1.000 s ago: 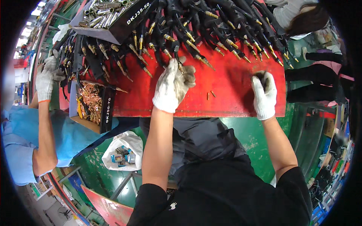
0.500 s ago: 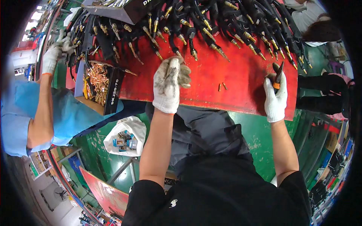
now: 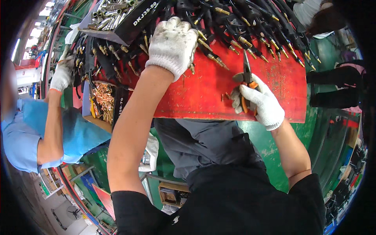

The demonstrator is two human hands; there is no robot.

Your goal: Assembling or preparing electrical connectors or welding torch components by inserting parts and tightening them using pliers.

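Pliers (image 3: pixel 247 76) with orange handles and a dark, tapered nose sit in the right hand (image 3: pixel 265 102) above the red counter (image 3: pixel 207 96); its grip is closed round the handles. Their long axis runs near-upright in the view, nose away from the wearer toward the black cables (image 3: pixel 209 25) with brass-coloured ends. The left hand (image 3: pixel 172 45) is over those cables, knuckles up; its fingertips are hidden, so I cannot tell its grip. A cardboard box (image 3: pixel 101 124) holds copper-coloured pieces (image 3: pixel 104 100); a black-sided box (image 3: pixel 135 29) holds silvery tubes (image 3: pixel 113 17).
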